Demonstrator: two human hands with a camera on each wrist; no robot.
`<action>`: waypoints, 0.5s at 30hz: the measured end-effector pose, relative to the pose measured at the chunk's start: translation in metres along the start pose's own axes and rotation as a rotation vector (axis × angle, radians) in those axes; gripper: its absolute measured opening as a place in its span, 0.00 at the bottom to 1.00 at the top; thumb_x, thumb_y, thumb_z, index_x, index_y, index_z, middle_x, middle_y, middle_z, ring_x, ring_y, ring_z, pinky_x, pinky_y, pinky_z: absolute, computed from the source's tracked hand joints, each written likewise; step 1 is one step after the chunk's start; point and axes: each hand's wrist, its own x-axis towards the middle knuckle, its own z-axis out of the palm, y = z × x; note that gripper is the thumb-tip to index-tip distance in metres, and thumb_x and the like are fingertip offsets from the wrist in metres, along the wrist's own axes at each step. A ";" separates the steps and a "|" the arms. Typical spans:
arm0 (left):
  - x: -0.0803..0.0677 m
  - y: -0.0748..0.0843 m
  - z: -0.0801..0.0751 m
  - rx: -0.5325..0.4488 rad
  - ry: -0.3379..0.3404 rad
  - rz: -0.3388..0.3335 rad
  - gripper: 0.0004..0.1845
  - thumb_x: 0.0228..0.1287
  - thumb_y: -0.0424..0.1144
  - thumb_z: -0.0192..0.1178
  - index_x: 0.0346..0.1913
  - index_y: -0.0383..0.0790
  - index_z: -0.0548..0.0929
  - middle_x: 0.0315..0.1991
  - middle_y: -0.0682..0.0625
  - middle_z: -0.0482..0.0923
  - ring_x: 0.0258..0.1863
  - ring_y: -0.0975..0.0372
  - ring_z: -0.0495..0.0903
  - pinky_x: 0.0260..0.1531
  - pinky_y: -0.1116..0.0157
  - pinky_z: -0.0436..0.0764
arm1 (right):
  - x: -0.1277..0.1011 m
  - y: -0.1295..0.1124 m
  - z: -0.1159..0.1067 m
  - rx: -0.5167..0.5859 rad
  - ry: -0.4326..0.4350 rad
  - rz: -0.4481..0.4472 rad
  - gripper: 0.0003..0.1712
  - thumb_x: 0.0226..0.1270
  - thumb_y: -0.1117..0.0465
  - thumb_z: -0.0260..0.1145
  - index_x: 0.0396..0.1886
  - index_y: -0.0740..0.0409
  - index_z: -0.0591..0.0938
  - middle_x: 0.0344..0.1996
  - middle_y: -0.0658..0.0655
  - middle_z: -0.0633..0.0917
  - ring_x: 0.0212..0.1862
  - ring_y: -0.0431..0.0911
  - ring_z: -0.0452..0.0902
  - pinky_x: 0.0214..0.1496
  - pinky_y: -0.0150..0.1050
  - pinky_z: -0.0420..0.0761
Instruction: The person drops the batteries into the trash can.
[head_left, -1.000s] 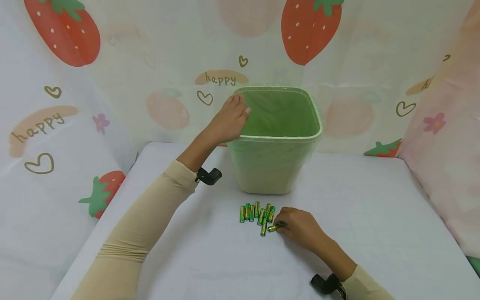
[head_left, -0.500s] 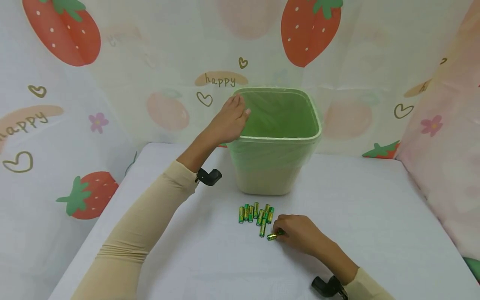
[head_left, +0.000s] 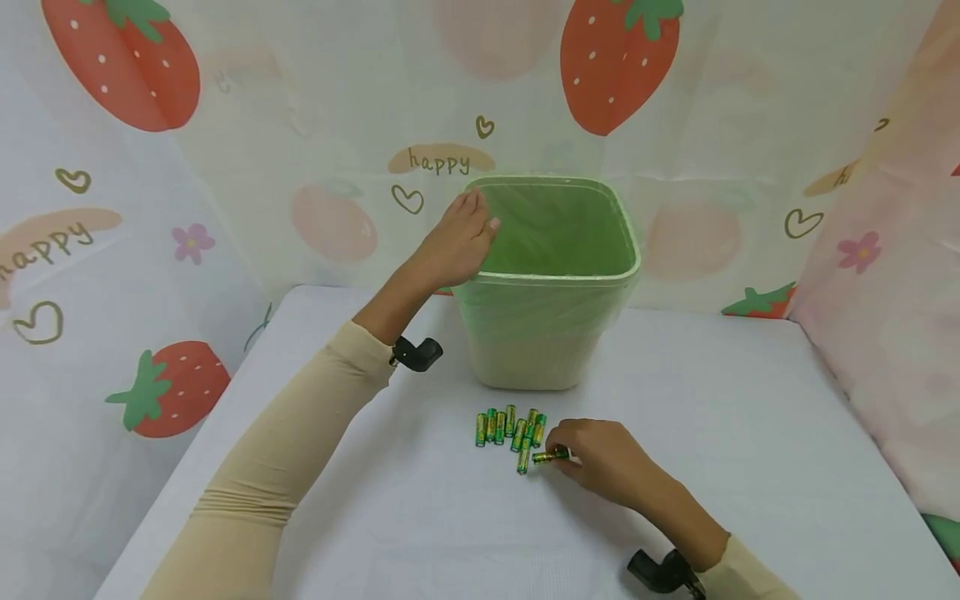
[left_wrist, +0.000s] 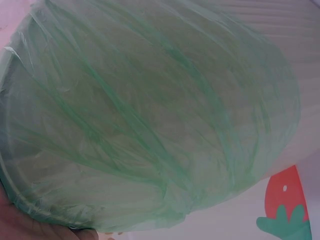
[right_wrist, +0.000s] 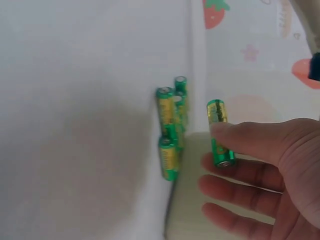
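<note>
My right hand (head_left: 600, 458) pinches a green and gold battery (right_wrist: 218, 137) between thumb and fingers. In the head view this battery points left, close over the white table beside a loose cluster of similar batteries (head_left: 501, 427). The right wrist view shows the thumb across its middle. A light-coloured bin (head_left: 525, 358) stands behind the cluster, its upper part wrapped in a thin green plastic bag (left_wrist: 150, 110) folded over the rim. My left hand (head_left: 457, 237) holds the bin's left rim. Most of its fingers are hidden in the left wrist view.
White cloth covers the table (head_left: 750, 433). Close behind the bin hangs a strawberry-printed backdrop (head_left: 337, 100), with similar panels along both sides. A small black camera (head_left: 417, 354) is strapped to the left wrist and another (head_left: 660, 572) to the right.
My right hand dipped slightly toward me, then rose back up, keeping the battery pinched. The battery has turned from slanted to nearly level. My left hand stays on the rim.
</note>
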 end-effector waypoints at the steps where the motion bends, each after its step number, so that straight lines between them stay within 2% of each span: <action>1: 0.000 0.000 0.000 0.001 -0.001 0.000 0.33 0.86 0.46 0.26 0.78 0.23 0.38 0.81 0.33 0.32 0.81 0.50 0.30 0.78 0.63 0.30 | 0.000 0.000 -0.002 0.004 0.012 -0.002 0.10 0.55 0.64 0.80 0.35 0.49 0.88 0.33 0.42 0.87 0.32 0.34 0.79 0.32 0.31 0.81; 9: 0.004 -0.002 0.003 0.018 0.002 0.009 0.33 0.86 0.46 0.27 0.78 0.22 0.39 0.81 0.33 0.33 0.81 0.49 0.30 0.78 0.63 0.30 | 0.002 -0.004 -0.024 0.017 0.072 -0.001 0.10 0.57 0.63 0.80 0.37 0.49 0.90 0.35 0.42 0.87 0.35 0.38 0.83 0.34 0.32 0.82; 15: 0.005 -0.001 0.003 0.020 0.007 0.016 0.33 0.86 0.46 0.26 0.78 0.22 0.40 0.81 0.33 0.33 0.81 0.49 0.31 0.78 0.63 0.30 | 0.003 -0.003 -0.039 0.025 0.146 -0.039 0.11 0.55 0.63 0.81 0.38 0.50 0.91 0.35 0.42 0.86 0.35 0.37 0.83 0.33 0.33 0.82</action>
